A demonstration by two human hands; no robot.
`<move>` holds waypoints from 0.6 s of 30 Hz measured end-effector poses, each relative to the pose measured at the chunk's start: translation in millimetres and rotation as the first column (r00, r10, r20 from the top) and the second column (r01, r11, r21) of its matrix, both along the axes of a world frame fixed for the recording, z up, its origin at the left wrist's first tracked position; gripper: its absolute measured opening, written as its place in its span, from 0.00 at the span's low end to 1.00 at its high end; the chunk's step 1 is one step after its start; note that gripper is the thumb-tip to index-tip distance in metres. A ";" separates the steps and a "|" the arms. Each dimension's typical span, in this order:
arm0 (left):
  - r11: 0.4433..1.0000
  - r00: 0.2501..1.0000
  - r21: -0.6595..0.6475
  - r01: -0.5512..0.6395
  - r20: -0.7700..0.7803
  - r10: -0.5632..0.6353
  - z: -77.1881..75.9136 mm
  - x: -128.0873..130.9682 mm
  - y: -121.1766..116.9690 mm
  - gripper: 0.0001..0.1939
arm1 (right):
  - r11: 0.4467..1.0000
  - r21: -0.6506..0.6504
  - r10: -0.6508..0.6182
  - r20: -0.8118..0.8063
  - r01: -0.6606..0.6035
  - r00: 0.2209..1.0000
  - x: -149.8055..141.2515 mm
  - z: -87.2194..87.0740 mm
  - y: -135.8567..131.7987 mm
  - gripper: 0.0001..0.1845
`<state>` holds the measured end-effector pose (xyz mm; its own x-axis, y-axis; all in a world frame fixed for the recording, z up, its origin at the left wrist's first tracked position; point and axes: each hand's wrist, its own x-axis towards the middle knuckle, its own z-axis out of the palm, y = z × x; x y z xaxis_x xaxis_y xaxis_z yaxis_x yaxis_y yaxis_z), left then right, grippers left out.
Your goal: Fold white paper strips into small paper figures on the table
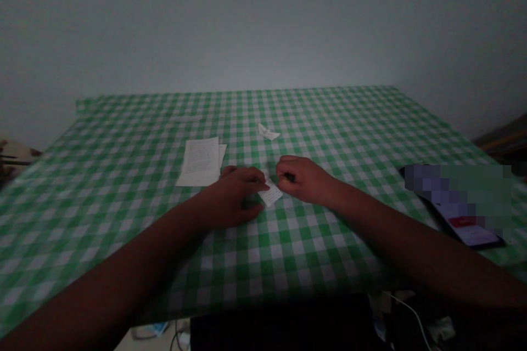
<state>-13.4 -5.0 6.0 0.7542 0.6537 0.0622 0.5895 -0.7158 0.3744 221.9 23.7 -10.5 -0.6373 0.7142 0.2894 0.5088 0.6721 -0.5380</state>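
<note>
A small piece of printed paper [270, 195] lies at an angle on the checked tablecloth, between my two hands. My left hand [236, 194] reaches over it from the left, palm down, with fingertips on its upper left part and the thumb held apart below. On the other side, my right hand [302, 178] is closed, its curled fingers beside the paper's right edge. Whatever its fingertips may pinch is hidden. Beyond my left hand lies a stack of printed sheets [201, 162], slightly offset from one another. A bent paper scrap [269, 132] sits farther back.
A green and white checked cloth [346, 126] covers the table, which reaches a plain wall [263, 22]. To the right, a phone [473, 230] with a lit screen lies near my right forearm. Below the front edge, a white cable [411, 312] hangs.
</note>
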 end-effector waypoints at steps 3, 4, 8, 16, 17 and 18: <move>0.999 1.000 0.035 0.003 -0.022 -0.002 0.1 -1.2 0.5 0.20 | 1.000 0.018 -0.012 0.055 0.011 0.998 -1.2 2.1 -1.2 0.09; 0.999 1.000 0.051 0.000 -0.026 0.001 -0.1 -1.7 0.9 0.19 | 1.000 0.019 -0.012 0.075 0.011 0.997 -1.5 3.1 -1.8 0.10; 0.995 0.999 0.092 -0.026 -0.042 0.030 -0.4 -2.8 3.2 0.13 | 1.000 0.015 -0.012 0.127 0.010 0.992 -2.4 6.9 -4.4 0.12; 0.988 0.999 0.156 -0.012 -0.039 0.018 -1.7 -3.2 6.4 0.08 | 0.998 -0.022 -0.054 0.132 0.057 0.990 -2.1 9.3 -6.8 0.12; 0.986 0.999 0.168 -0.012 -0.043 0.019 -1.1 -3.1 6.2 0.08 | 0.998 -0.022 -0.052 0.128 0.055 0.990 -1.8 9.6 -6.9 0.11; 0.985 0.999 0.174 -0.010 -0.050 0.019 -0.2 -2.8 5.8 0.07 | 0.998 -0.023 -0.049 0.123 0.052 0.991 -1.5 9.9 -6.9 0.11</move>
